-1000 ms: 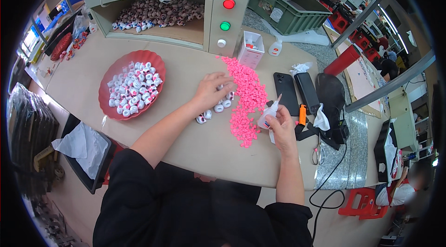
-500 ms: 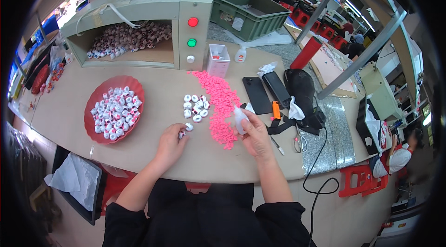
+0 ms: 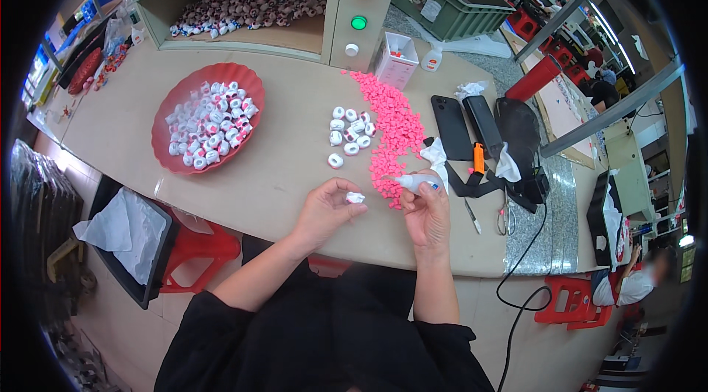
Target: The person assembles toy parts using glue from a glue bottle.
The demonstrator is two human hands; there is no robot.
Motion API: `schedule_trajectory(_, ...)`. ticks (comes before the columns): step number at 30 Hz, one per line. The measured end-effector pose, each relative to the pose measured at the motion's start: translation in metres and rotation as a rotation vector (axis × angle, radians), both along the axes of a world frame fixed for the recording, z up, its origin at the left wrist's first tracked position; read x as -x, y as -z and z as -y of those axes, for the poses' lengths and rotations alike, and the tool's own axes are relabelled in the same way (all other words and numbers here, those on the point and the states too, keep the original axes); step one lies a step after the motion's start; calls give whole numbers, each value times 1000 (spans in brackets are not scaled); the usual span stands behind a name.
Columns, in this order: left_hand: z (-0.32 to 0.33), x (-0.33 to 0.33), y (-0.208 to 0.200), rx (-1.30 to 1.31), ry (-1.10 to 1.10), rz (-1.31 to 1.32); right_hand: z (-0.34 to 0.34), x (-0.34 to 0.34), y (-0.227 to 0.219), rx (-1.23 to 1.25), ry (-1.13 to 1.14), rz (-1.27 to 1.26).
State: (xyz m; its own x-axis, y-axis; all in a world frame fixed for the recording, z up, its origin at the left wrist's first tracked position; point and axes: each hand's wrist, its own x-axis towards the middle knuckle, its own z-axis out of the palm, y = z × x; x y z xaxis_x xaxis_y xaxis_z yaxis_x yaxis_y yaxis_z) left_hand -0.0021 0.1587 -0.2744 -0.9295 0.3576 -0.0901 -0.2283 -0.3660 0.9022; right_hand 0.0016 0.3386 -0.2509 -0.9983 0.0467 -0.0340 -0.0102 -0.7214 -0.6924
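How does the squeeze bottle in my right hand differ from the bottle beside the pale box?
The squeeze bottle is held in your right hand; the back bottle stands on the table. The squeeze bottle is tipped sideways; the back bottle is upright. Both look whitish.

Pale floor [image 3: 560,362], red plastic stools [image 3: 221,246], bright strip lights [image 3: 611,34] overhead.

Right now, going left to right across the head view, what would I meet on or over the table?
Red bowl of white pieces, left hand holding a single white piece, right hand holding a squeeze bottle, orange item, scissors.
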Motion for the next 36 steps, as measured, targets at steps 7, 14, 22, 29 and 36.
schedule_trajectory(7,1,-6,-3,-52,-7,-4,6,-14,7,-91,71,-163)
schedule_trajectory(14,1,-6,-2,-39,-41,-33,14,-21,8,-411,122,-190)
schedule_trajectory(22,2,-7,-4,5,-37,-22,17,-21,9,-517,215,-310)
schedule_trajectory(29,0,-8,-4,5,-52,-2,20,-23,7,-643,235,-298)
schedule_trajectory(36,0,-8,-6,50,-41,-15,19,-23,11,-699,254,-341)
